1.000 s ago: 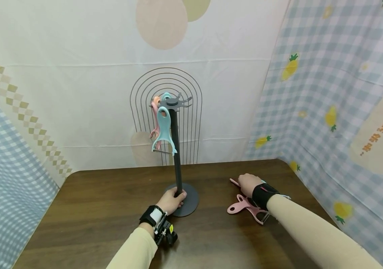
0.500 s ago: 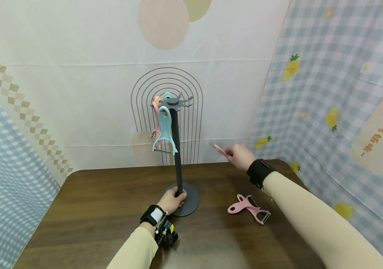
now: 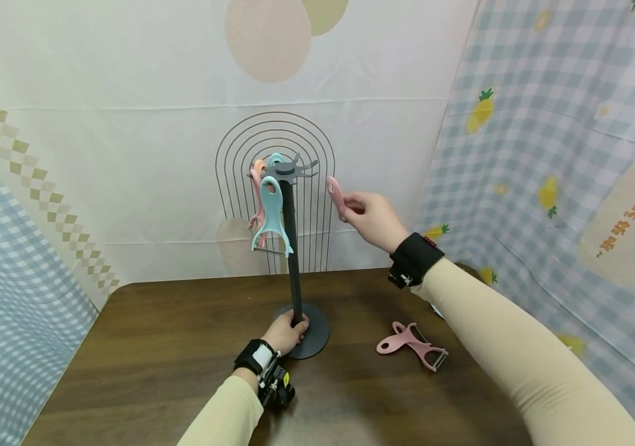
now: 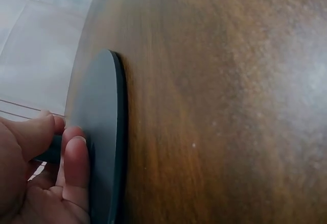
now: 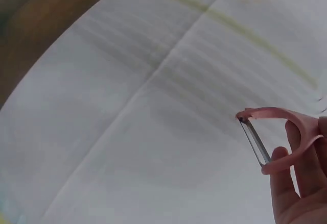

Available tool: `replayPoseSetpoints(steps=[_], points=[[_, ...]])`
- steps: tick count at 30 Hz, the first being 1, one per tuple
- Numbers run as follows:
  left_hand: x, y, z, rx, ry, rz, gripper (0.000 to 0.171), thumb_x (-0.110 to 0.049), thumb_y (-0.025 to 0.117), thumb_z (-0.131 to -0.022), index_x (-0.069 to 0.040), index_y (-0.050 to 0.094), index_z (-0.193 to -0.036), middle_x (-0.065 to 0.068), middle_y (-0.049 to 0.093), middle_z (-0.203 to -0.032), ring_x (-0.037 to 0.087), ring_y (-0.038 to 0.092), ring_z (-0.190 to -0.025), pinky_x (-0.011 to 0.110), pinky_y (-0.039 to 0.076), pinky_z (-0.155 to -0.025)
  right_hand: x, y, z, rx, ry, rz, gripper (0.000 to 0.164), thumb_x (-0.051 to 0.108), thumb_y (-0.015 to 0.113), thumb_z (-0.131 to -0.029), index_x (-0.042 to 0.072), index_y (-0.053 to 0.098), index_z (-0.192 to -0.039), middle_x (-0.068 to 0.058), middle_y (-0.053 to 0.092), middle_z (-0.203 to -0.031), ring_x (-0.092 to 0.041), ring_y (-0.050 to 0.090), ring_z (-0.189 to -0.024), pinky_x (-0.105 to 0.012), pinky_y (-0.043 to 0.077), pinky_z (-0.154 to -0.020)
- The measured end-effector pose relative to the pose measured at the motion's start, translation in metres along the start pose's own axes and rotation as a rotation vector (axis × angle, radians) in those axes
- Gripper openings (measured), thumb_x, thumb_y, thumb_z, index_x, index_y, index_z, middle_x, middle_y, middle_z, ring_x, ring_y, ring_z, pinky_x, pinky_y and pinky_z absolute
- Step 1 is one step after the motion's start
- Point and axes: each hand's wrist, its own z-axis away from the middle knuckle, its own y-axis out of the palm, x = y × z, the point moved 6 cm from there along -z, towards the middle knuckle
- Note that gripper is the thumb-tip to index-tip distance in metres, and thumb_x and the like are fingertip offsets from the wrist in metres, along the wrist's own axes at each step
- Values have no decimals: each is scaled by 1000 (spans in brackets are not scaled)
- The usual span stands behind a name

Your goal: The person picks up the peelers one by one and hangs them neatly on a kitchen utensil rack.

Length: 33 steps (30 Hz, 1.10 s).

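Observation:
My left hand [image 3: 285, 334] grips the dark grey stand [image 3: 291, 248] low on its pole, just over the round base [image 4: 104, 137]. In the air right of the stand's hooks, my right hand [image 3: 372, 217] pinches a pink peeler [image 3: 335, 193], its handle end pointing up and left. The right wrist view shows that peeler's metal blade [image 5: 256, 141] and forked head beside the fingers. On the stand's left hooks hang a light blue peeler [image 3: 272, 214], a pink peeler [image 3: 258, 192] behind it, and another blue one [image 3: 275, 158] at the back, mostly hidden.
Two pink peelers [image 3: 406, 341] lie crossed on the brown table [image 3: 183, 347], below my right forearm. A small light blue piece [image 3: 437, 310] peeks out beside that sleeve. Bare hooks [image 3: 307, 168] stick out on the stand's right. Cloth [image 3: 144, 173] hangs behind the table.
My right hand has lifted the pink peeler off the table and carried it up and left toward the top of the stand. The left hand keeps its grip on the pole.

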Motion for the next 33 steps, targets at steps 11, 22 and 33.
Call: replayPoseSetpoints(steps=[11, 22, 33], points=[[-8, -1, 3, -27, 16, -59, 8, -6, 51, -100, -1, 57, -102, 5, 55, -72, 16, 53, -66, 29, 42, -61, 56, 2, -14, -61, -121, -95, 28, 13, 59, -97, 6, 62, -125, -8, 69, -109, -16, 66, -96, -31, 50, -86], [-4, 0, 0, -7, 5, -115, 7, -9, 52, -100, -5, 58, -100, 4, 55, -73, 17, 52, -67, 31, 40, -62, 72, 3, -18, -82, -159, -159, 26, 12, 60, -97, 2, 62, -121, -12, 69, -108, -23, 66, -98, -29, 50, -86], [-9, -2, 4, 4, 8, -117, 8, -8, 51, -100, -3, 58, -101, 9, 58, -76, 18, 53, -68, 32, 41, -63, 79, 4, -18, -95, -183, -148, 22, 13, 61, -96, 5, 65, -116, -8, 70, -105, -18, 67, -93, -27, 50, -84]])
